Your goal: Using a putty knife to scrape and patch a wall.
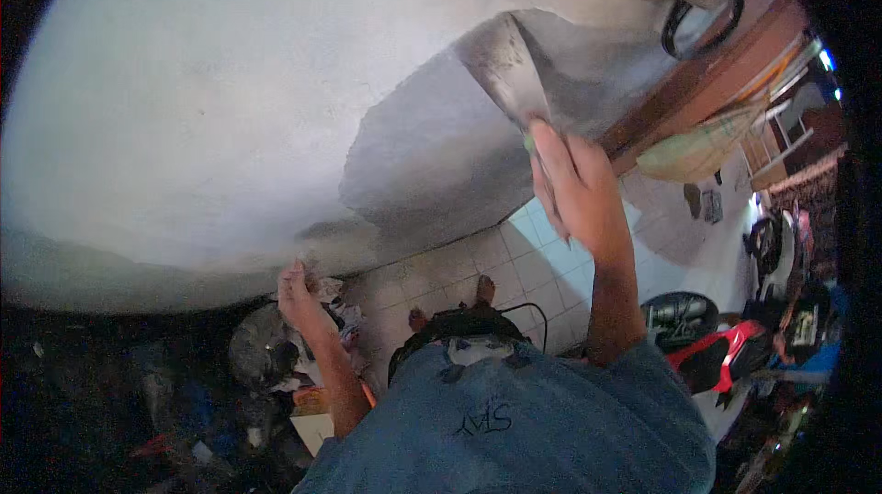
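Note:
My right hand [577,183] is closed round the handle of a wide putty knife [508,67]. Its broad metal blade, streaked with pale residue, lies at or very near the pale wall [230,80], over a darker grey patch [423,145] with a ragged edge. Lower and to the left, my left hand [299,296] is raised beside the bottom part of the wall. Its fingers are drawn together in a pinch; what they hold, if anything, is too small to make out.
Tiled floor [441,273] shows below the wall, around my feet. Cluttered items and a rounded grey object [257,342] are at lower left. A red and black motorcycle [726,352] stands at right. A pale green net-like bundle [689,158] hangs near the brown doorframe [680,80].

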Demonstrator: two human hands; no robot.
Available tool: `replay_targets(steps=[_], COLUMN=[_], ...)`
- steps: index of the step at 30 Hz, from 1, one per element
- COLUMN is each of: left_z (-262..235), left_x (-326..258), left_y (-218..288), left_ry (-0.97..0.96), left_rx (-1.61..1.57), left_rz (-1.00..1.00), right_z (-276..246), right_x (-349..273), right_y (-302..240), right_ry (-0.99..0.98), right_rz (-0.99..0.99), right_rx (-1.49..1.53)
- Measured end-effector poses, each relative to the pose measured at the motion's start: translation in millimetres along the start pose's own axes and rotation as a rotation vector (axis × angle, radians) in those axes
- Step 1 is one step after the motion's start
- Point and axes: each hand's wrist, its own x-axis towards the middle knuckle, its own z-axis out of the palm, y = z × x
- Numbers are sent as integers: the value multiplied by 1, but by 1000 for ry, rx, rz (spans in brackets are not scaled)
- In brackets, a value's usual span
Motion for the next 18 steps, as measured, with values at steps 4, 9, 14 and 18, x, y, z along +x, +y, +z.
replay_targets(steps=[4, 9, 14, 18], left_z=[-3, -15, -10, -9], left_x=[-3, -6, -6, -18], left_y=[-4, 0, 13, 18], left_ry=[-41, -32, -21, 14], left_rx=[-22, 91, 50, 46], left_rz=[91, 63, 78, 129], right_z=[4, 7, 9, 5], right_x=[-32, 0, -7, -30], right_y=[6, 2, 3, 5], right_ry=[146, 36, 60, -32], right_rz=[15, -141, -103, 35], right_rx=[109, -7, -71, 191])
